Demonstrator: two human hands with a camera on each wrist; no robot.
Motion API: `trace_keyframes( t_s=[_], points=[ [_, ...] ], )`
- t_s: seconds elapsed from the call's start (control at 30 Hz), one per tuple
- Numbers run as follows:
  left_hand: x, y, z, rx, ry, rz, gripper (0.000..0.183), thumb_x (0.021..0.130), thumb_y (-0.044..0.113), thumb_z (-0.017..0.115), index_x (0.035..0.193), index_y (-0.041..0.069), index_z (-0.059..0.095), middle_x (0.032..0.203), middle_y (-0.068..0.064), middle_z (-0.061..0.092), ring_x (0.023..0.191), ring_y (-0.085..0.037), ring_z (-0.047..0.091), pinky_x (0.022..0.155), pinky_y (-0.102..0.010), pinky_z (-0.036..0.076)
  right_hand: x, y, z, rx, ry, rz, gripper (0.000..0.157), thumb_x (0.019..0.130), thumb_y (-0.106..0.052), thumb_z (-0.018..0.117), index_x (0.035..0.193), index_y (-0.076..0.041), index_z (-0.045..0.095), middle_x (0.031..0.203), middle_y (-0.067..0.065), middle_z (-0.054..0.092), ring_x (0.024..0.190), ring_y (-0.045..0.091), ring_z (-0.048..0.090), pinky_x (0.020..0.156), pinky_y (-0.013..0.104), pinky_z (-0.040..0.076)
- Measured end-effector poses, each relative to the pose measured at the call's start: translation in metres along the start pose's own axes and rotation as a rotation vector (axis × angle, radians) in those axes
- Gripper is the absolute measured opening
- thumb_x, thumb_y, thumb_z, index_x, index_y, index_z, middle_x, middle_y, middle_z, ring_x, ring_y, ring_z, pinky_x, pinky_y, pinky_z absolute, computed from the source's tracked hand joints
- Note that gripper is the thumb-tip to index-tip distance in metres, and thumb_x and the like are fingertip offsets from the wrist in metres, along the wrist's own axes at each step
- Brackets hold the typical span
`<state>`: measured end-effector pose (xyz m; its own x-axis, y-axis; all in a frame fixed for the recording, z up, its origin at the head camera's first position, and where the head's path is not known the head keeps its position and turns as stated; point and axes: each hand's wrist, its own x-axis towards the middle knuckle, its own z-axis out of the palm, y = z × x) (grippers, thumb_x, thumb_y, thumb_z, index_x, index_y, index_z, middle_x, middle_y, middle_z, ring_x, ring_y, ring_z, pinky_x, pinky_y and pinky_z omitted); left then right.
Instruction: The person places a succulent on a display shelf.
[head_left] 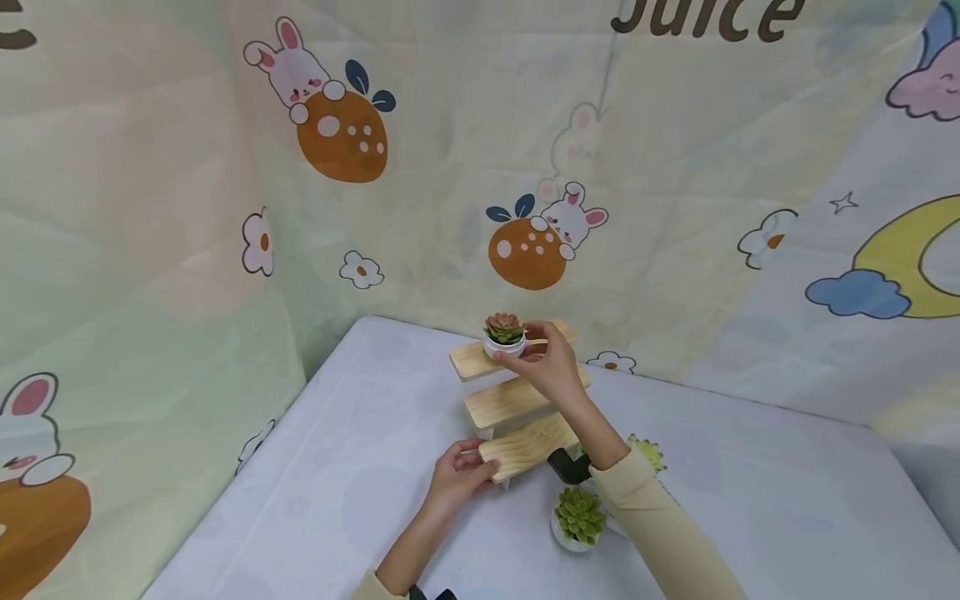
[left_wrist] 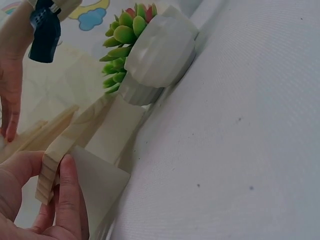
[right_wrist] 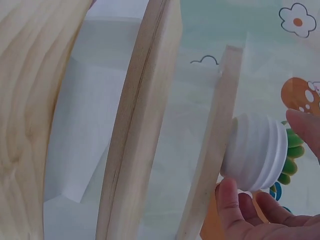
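Observation:
A three-tier plant stand has light wooden boards: the top board (head_left: 471, 362), the middle board (head_left: 510, 402) and the lowest board (head_left: 532, 446). My right hand (head_left: 551, 365) holds a small potted succulent (head_left: 504, 332), reddish on top, with its white ribbed pot (right_wrist: 255, 150) against the top board. In the right wrist view, the thumb and fingers are spread around that pot. My left hand (head_left: 456, 479) pinches the left end of the lowest board, thumb above and fingers underneath, as the left wrist view shows at the board's end (left_wrist: 46, 177).
Right of the stand, a green potted succulent (head_left: 579, 515) stands on the white-covered table (head_left: 360, 433). Another succulent (head_left: 647, 452) is partly hidden behind my right sleeve. A printed cloth backdrop (head_left: 442, 125) rises behind the table.

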<state>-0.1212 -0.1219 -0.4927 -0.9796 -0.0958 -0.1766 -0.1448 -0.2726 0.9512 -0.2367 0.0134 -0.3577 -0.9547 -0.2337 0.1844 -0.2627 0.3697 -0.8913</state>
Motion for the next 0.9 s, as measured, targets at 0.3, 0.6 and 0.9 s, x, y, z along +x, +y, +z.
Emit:
trace_keyframes(
  t_s=[0.3,0.6,0.9],
  points=[
    [0.001,0.000,0.000,0.008,0.004,-0.012,0.053,0.085,0.003,0.070,0.130,-0.009,0.045,0.094,-0.006,0.062,0.071,-0.010,0.062,0.069,-0.026,0.059,-0.010,0.001,-0.017,-0.002,0.028,0.005,0.063,0.079,-0.021,0.083,0.131,-0.005,0.052,0.117,0.015,0.056,0.097,0.031,0.061,0.073,0.032,0.055],
    [0.001,0.000,0.000,0.013,0.011,-0.012,0.053,0.085,0.001,0.070,0.130,-0.011,0.044,0.094,-0.007,0.062,0.074,-0.012,0.063,0.071,-0.027,0.059,-0.027,0.005,-0.038,0.023,0.043,0.002,0.058,0.081,-0.021,0.081,0.130,-0.005,0.054,0.110,0.012,0.058,0.089,0.027,0.060,0.068,0.029,0.051],
    [0.005,-0.002,0.000,0.008,0.001,-0.011,0.053,0.085,0.002,0.070,0.130,-0.010,0.044,0.093,-0.007,0.063,0.074,-0.012,0.064,0.070,-0.026,0.059,-0.048,0.006,-0.051,0.052,0.065,-0.002,0.053,0.082,-0.022,0.080,0.127,-0.006,0.056,0.114,0.017,0.057,0.090,0.026,0.058,0.070,0.028,0.051]
  ],
)
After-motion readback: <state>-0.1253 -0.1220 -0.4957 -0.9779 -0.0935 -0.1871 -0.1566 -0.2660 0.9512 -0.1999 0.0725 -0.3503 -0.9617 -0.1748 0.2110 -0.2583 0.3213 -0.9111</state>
